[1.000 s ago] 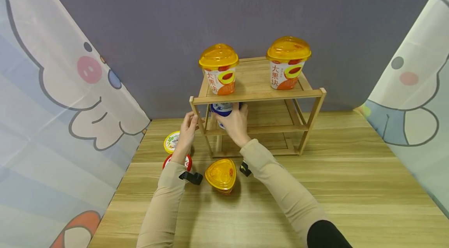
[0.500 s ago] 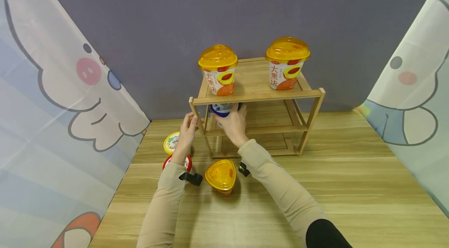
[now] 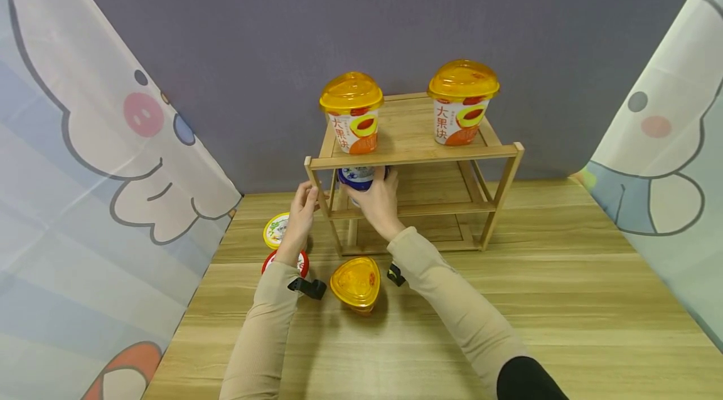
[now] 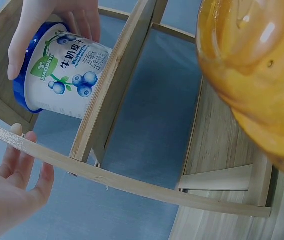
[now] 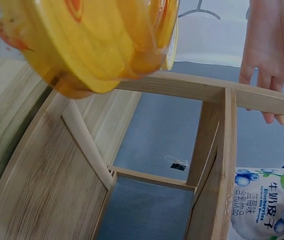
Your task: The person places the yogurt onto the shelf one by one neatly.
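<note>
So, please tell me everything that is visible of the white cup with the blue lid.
The round white cup looks like paper or plastic, with blueberry print, a green badge and dark lettering. Its blue-rimmed lid is on. Roughly upright, it occupies the left of the pale wooden rack's middle level; the right grip holds it near the lid. Its base contact is hidden.

Forward-down head view; close wrist views; rack (image 3: 403, 125) in all

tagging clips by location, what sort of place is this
Likely a staged tabletop setup: a small wooden rack, yellow-lidded cups on top of it, and cartoon-printed sheets on both sides.
</note>
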`<state>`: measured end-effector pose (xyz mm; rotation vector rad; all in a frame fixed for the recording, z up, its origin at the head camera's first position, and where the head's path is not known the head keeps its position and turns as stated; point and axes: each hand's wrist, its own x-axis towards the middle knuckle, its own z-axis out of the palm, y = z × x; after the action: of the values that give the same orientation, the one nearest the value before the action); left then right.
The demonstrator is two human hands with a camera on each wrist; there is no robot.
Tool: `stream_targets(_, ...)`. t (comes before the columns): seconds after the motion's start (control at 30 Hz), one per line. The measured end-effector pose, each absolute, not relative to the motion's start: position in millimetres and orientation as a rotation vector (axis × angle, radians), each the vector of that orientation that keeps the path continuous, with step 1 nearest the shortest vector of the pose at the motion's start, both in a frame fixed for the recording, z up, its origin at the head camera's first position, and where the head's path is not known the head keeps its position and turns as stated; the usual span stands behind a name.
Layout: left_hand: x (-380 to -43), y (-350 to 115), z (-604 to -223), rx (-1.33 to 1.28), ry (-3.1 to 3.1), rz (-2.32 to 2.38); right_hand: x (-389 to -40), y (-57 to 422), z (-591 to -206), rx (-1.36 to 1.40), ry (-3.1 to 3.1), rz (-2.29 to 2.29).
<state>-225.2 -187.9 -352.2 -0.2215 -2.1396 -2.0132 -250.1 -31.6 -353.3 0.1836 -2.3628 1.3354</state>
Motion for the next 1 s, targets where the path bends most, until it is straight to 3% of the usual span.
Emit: stream_targets(1.0, -224.3, -188.1, -351.7, -0.203, -2.180, -1.990, -216.6, 15.9, -353.1, 0.281, -2.337, 1.435)
